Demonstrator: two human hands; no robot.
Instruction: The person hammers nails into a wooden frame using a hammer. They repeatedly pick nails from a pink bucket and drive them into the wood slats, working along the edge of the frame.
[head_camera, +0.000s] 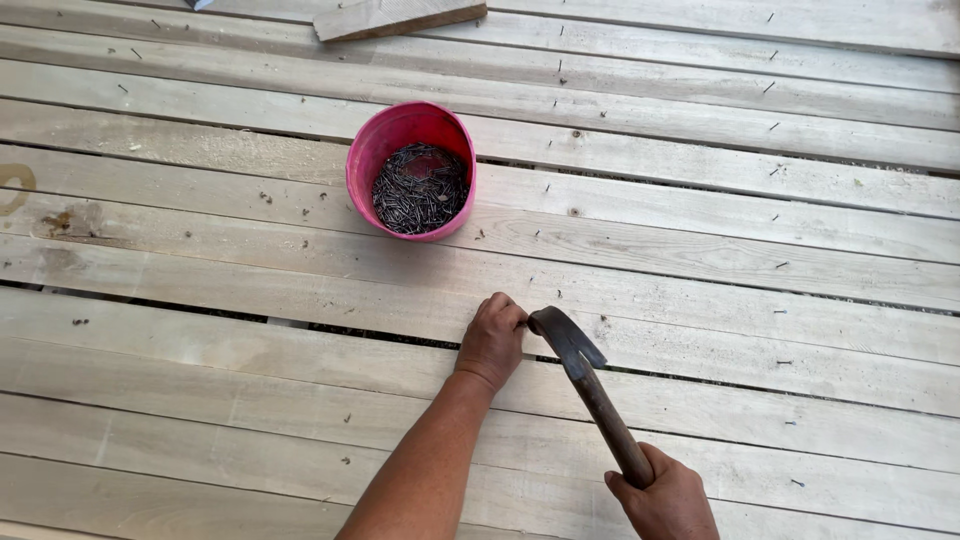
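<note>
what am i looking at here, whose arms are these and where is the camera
The camera sits on a person's head and looks down, so the two bare arms are that person's own. Below is a deck of pale wooden planks with narrow gaps between them. The right hand grips a claw hammer by its handle, head near the left hand. The left hand rests on a plank with its fingers pinched together at the hammer head; whatever they pinch is too small to see. Further off stands a pink bucket holding dark nails, and a loose board lies at the top edge.
</note>
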